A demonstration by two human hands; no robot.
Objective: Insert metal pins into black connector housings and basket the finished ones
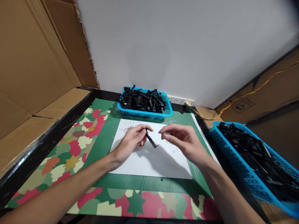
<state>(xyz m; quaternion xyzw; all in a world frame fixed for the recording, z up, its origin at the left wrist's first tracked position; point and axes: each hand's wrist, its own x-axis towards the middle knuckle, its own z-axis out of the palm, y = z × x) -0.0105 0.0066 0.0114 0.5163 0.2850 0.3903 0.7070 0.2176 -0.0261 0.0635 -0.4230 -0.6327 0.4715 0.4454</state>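
My left hand [136,137] pinches one end of a slim black plastic part [151,139], which slants down to the right above a white sheet [149,165]. Just right of it, my right hand [178,137] has its thumb and fingers pressed together; a small thin thing shows between them, too small to make out. The two hands are apart, and the right one does not touch the black part. Tiny metallic-looking pieces [128,128] lie scattered on the sheet near its upper left corner, and more [174,148] lie beneath my right hand.
A blue basket [144,114] heaped with black parts stands at the back, against the wall. Another blue basket [247,175] with black parts is at the right. Cardboard [35,62] rises at the left. A yellow cable [252,92] runs along the right, from a wall socket [177,100].
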